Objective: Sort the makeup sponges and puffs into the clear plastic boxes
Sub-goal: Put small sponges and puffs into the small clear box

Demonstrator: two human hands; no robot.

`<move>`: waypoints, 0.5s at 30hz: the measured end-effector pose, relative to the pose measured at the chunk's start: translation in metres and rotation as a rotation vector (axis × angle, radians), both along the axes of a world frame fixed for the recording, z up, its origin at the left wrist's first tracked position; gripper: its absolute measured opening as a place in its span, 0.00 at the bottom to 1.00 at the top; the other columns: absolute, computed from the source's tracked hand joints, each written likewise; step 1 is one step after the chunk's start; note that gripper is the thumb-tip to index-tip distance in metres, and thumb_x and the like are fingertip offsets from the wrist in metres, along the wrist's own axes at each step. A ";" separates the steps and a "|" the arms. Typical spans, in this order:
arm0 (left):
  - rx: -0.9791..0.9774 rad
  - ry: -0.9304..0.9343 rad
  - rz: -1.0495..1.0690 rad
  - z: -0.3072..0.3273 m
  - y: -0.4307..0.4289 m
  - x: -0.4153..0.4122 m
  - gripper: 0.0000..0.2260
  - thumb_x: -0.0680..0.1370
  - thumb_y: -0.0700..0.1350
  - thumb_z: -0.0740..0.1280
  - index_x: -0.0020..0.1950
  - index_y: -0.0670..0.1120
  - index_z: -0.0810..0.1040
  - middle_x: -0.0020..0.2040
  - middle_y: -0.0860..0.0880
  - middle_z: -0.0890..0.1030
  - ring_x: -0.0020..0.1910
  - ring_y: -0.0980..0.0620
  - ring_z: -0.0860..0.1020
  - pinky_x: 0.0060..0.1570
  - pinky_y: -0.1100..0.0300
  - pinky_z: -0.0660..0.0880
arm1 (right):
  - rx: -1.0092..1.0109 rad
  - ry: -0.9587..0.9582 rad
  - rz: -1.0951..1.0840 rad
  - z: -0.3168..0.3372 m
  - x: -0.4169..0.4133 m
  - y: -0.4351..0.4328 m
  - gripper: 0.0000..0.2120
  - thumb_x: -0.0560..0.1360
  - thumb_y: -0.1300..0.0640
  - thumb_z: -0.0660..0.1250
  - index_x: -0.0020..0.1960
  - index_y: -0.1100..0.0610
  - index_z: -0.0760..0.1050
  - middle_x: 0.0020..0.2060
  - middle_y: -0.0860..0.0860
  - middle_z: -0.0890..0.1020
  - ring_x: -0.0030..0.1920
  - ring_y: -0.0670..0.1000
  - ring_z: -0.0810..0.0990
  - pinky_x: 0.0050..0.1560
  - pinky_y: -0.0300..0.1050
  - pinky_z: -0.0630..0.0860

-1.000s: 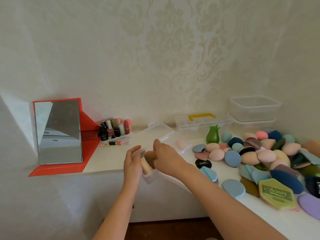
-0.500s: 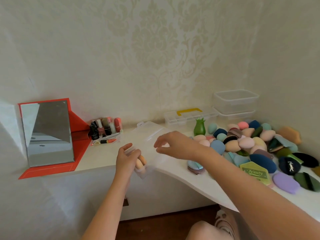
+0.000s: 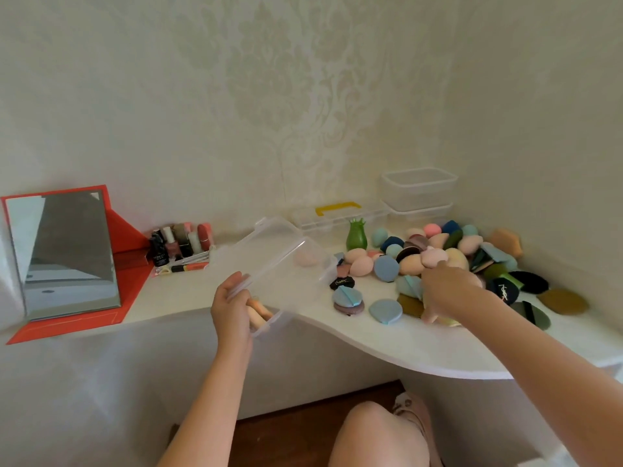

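the fingers (image 3: pixel 236 284) of the left hand (image 3: pixel 232 308) are clamped on the near corner of the clear plastic box (image 3: pixel 286 274), held at the counter (image 3: pixel 421 345) edge, lid open, beige sponges (image 3: pixel 258 313) inside. the right hand (image 3: pixel 448 286) is laid on the sponge pile (image 3: pixel 438 254); its finger state cannot be told.

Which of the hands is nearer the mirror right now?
Left. The left hand grips the clear box to the right of the mirror; the right hand reaches into the sponge pile, much farther right.
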State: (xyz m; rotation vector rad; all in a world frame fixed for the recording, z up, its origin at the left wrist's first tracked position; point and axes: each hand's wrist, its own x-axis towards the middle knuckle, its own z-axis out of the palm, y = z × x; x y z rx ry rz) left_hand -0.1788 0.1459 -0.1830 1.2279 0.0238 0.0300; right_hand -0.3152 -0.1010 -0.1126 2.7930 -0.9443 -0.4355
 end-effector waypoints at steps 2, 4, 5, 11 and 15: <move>-0.019 0.006 -0.010 0.001 -0.005 -0.004 0.17 0.77 0.31 0.56 0.55 0.49 0.75 0.50 0.49 0.80 0.21 0.53 0.71 0.22 0.67 0.70 | 0.018 -0.025 0.028 -0.001 0.000 -0.001 0.24 0.73 0.50 0.70 0.66 0.57 0.70 0.56 0.52 0.74 0.55 0.52 0.75 0.52 0.43 0.74; -0.022 0.015 -0.015 0.003 -0.010 -0.007 0.16 0.77 0.31 0.56 0.56 0.49 0.75 0.49 0.50 0.80 0.21 0.56 0.72 0.22 0.67 0.71 | 0.044 -0.066 0.025 -0.002 0.006 -0.003 0.22 0.74 0.53 0.69 0.65 0.58 0.71 0.50 0.51 0.75 0.51 0.50 0.75 0.51 0.41 0.73; -0.021 0.018 -0.021 0.004 -0.012 -0.008 0.16 0.77 0.31 0.56 0.56 0.49 0.76 0.49 0.49 0.80 0.22 0.55 0.72 0.22 0.66 0.71 | 0.054 -0.078 0.003 -0.002 0.009 -0.005 0.23 0.74 0.55 0.69 0.67 0.60 0.69 0.53 0.52 0.75 0.52 0.51 0.75 0.52 0.41 0.73; 0.030 0.032 -0.044 0.006 -0.020 -0.002 0.17 0.77 0.32 0.57 0.59 0.47 0.75 0.37 0.43 0.75 0.22 0.50 0.71 0.22 0.63 0.71 | -0.198 -0.186 0.079 0.009 0.019 -0.010 0.19 0.75 0.60 0.66 0.65 0.59 0.68 0.59 0.57 0.74 0.59 0.57 0.76 0.57 0.49 0.76; 0.057 0.043 -0.051 0.006 -0.022 0.003 0.17 0.77 0.32 0.56 0.61 0.46 0.73 0.30 0.43 0.70 0.21 0.48 0.70 0.21 0.64 0.71 | 0.115 -0.807 0.144 0.025 0.025 0.004 0.04 0.77 0.59 0.58 0.48 0.58 0.70 0.39 0.55 0.76 0.39 0.55 0.73 0.40 0.46 0.73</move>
